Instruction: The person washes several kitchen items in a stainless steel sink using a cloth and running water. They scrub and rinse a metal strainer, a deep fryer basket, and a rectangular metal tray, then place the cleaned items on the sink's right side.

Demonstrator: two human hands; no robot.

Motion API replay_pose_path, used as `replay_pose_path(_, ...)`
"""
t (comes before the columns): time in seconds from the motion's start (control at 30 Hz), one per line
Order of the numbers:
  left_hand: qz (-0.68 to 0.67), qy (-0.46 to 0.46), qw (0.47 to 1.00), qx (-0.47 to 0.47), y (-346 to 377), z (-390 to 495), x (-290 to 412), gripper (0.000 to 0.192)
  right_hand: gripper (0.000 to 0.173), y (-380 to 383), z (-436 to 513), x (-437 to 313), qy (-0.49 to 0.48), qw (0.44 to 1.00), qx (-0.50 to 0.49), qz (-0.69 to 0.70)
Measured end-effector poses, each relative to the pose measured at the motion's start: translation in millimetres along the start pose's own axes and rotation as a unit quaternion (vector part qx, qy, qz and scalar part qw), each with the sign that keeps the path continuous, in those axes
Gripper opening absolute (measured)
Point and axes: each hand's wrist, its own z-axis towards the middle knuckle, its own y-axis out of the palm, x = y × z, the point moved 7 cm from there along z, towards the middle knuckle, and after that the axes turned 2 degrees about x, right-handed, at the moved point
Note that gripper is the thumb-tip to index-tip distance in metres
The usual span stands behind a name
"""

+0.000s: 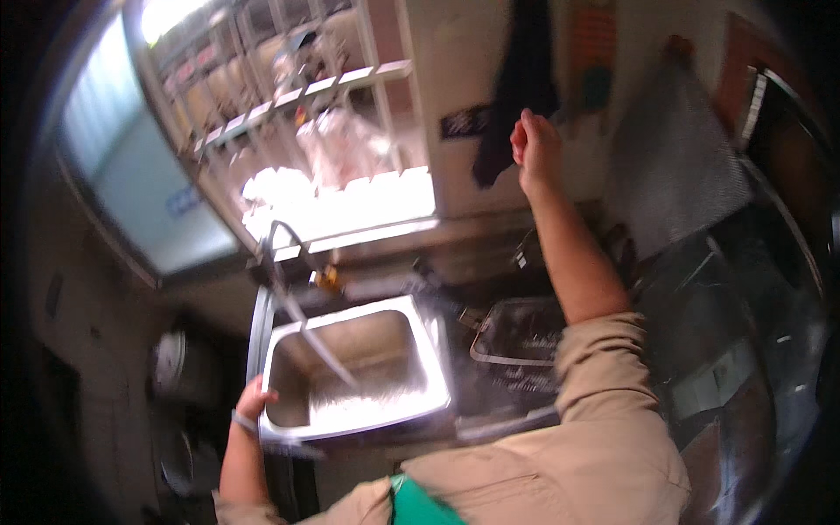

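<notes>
My left hand (254,398), with a pale band at the wrist, is on the left rim of a metal sink (430,354), its thumb over the edge. My right hand (539,149) is raised at arm's length, fingers curled, in front of a dark cloth (525,65) hanging on the wall. Blur hides whether those fingers grip the cloth. Over the basin arches a gooseneck tap (282,226). From its side a pale streak (325,351), either a spout or running water, slants down into the sink.
Behind the sink is a barred window (302,98) with plastic bags (341,147) at it. A yellow fitting (329,279) sits at the sink's back. To the right lie a dark basket-like container (518,328) and a hanging grey sheet (679,164). A round vessel (170,357) stands left.
</notes>
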Motion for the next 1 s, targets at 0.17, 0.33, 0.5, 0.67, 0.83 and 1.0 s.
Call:
replay_pose_path(0.17, -0.039, 0.019, 0.997, -0.065, 15, -2, 14, 0.024, 0.045, 35, -208, 98, 0.217, 0.827, -0.3, -0.423)
replay_pose_path(0.33, -0.075, -0.04, 0.996, -0.034, 20, -8, 24, 0.014, 0.036, 17, -310, 140, 0.52, 0.701, -0.313, -0.375)
replay_pose_path(0.5, -0.076, -0.022, 0.996, -0.032, -22, -3, 45, 0.019, 0.023, 56, -362, 152, 0.508, 0.811, -0.205, -0.205)
replay_pose_path(0.67, -0.207, 0.129, 0.958, -0.152, -64, -8, 108, 0.029, 0.017, 99, -413, 187, 0.529, 0.836, -0.114, -0.093)
replay_pose_path(0.83, -0.025, 0.217, 0.97, -0.108, -75, -12, 151, 0.035, 0.021, 139, -451, 241, 0.529, 0.845, -0.044, -0.067)
replay_pose_path(1.0, -0.102, 0.227, 0.964, -0.093, -90, -6, 166, 0.027, 0.024, 161, -445, 241, 0.566, 0.814, -0.104, -0.077)
